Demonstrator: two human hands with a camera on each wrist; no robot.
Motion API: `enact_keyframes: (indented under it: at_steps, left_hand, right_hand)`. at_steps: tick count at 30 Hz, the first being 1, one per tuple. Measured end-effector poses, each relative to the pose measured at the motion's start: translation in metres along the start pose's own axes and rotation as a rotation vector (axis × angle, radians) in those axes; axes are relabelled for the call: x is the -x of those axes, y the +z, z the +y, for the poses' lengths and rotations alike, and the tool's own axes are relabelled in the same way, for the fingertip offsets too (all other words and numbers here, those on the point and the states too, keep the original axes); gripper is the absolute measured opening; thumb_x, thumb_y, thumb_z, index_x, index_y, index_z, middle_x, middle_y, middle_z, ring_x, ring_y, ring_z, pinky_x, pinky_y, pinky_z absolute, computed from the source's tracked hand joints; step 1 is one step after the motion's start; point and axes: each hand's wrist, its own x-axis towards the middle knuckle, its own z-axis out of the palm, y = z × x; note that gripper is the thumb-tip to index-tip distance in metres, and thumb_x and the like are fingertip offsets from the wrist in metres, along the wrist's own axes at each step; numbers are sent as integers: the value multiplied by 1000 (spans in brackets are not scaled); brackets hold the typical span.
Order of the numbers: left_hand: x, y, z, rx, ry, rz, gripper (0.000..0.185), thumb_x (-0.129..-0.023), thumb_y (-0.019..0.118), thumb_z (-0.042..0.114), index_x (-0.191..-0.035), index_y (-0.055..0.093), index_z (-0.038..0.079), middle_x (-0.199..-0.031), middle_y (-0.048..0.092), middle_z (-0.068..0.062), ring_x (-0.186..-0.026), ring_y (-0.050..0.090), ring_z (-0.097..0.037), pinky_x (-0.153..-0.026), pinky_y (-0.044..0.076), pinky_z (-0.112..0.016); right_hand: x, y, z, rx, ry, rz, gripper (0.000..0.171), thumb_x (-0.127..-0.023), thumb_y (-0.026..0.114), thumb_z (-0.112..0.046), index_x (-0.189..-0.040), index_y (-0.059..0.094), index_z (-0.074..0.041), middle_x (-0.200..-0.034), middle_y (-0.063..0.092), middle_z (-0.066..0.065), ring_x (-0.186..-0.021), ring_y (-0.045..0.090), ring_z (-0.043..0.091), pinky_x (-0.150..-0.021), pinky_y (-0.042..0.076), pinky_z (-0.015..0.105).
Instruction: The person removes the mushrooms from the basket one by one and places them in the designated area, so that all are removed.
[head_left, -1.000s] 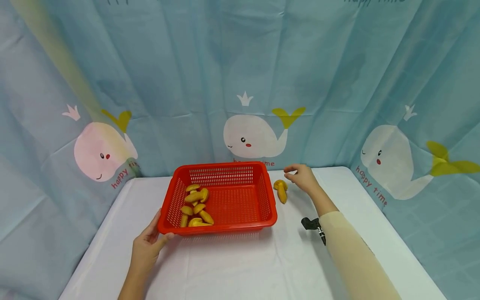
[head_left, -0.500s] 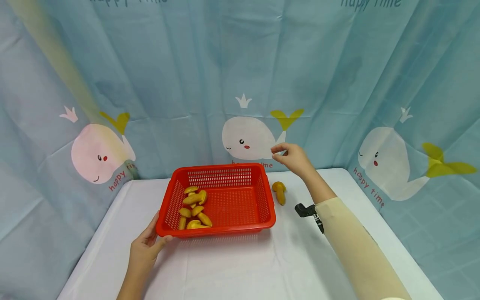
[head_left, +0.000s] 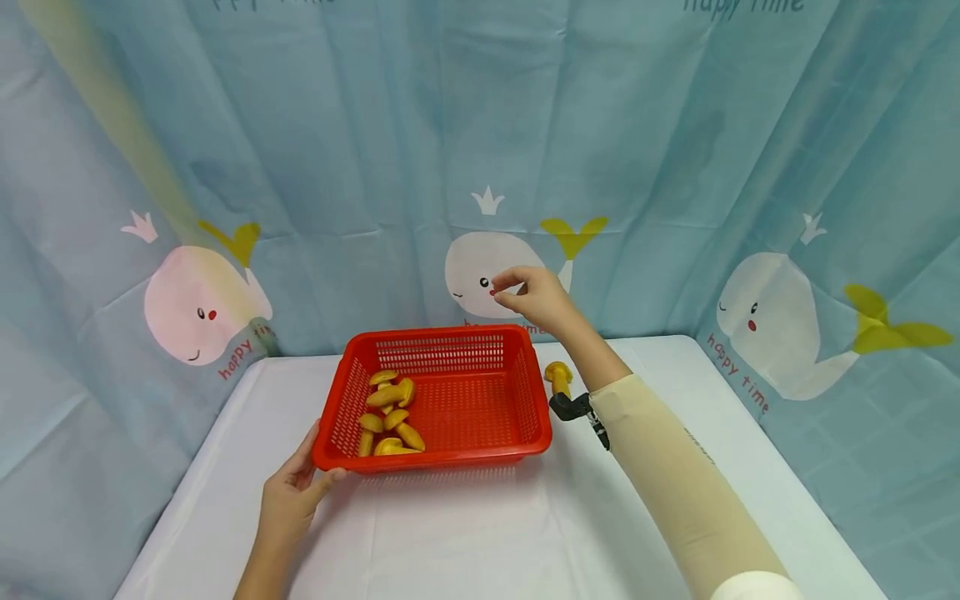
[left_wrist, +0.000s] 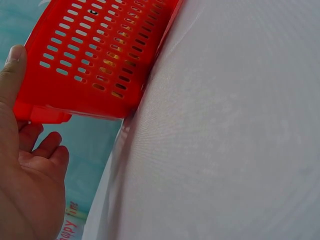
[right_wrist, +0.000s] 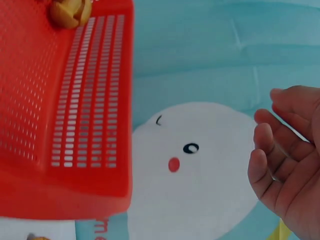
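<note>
A red plastic basket [head_left: 480, 457] with slotted walls stands on the white-covered table. At its near left corner my left hand [head_left: 288, 500] grips the rim, thumb on top and fingers underneath, as the left wrist view also shows. Several yellow-brown mushrooms [head_left: 387, 397] lie in the basket's left half. Above and behind the far right corner of the basket hovers my right hand [head_left: 538, 297], its fingers loosely bent around nothing. One more mushroom [head_left: 558, 372] lies on the table just right of the basket, its stem partly hidden by the black wrist camera [head_left: 572, 407].
White cloth [head_left: 450, 533] covers the table. Blue curtains [head_left: 637, 275] printed with whales hang close behind it and along both sides.
My right hand has risen from beside the loose mushroom and moved left, toward the space behind the basket. The left hand, basket and mushrooms stay in place.
</note>
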Motion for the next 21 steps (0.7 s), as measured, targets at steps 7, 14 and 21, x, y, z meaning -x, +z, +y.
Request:
enact_keyframes:
  at_steps: [7, 14, 21]
  left_hand:
    - [0, 0, 0, 5, -5, -5, 77, -91, 78, 12, -157, 42, 25, -162, 41, -5, -139, 41, 9, -100, 39, -2]
    - [1, -2, 2, 8, -22, -11, 77, -91, 78, 15, -157, 42, 26, -162, 41, -4, -141, 41, 5, -100, 39, -3]
    - [1, 0, 2, 41, -18, -8, 76, -90, 78, 11, -157, 43, 24, -162, 41, -4, -142, 41, 5, -101, 40, -4]
  right_hand:
    - [-5, 16, -14, -16, -15, -23, 25, -97, 72, -24, -121, 73, -15, -117, 72, 0, -91, 63, 23, -75, 58, 33]
    - [-11, 34, -20, -35, -22, -47, 22, -97, 73, -22, -119, 74, -19, -116, 73, -2, -95, 65, 23, -79, 58, 33]
    - [-19, 54, -23, -54, -59, -72, 21, -96, 73, -21, -117, 74, -16, -113, 72, -2, -82, 66, 25, -68, 57, 31]
